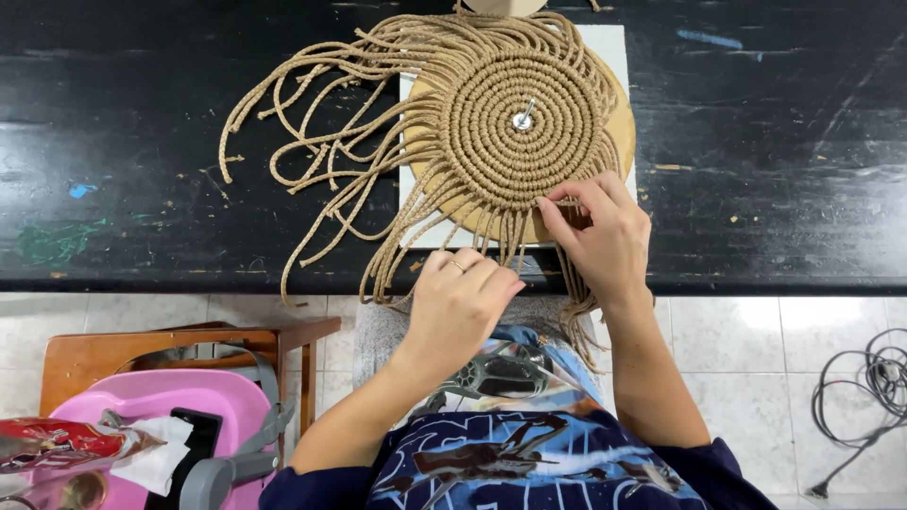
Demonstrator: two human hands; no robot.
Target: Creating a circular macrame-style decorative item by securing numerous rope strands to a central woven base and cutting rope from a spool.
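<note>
Nearest us is the printed blue shirt [510,463] at 6 o'clock, w/ a pink bag [161,416] on a wooden chair [189,342] at 8 o'clock and a grey cable [869,378] coiled on the tiled floor [756,349] at 4 o'clock. Above that our two hands work at the near edge of the black desk [142,142]. Our left hand [458,302] is curled narrow, fingers closed round a few hanging cords [397,246] just below the desk edge. Our right hand [605,236] pinches cord ends at the rim of the round macrame mat [520,113], approx 5 o'clock on the disc; which exact strand sits between thumb and finger we can't tell. The mat lies centre-top of the desk, pinned thru its middle by a metal pin [523,118], on a round board [619,142] over a white sheet [416,189]. As for progress, we judge it well along: many tight concentric knot rings are done, filling most of the board. Left to do, as far as it shows: the outer edge, since long loose cord ends fan out from 7 to 12 o'clock and hang off the desk at 6 o'clock, unknotted.
</note>
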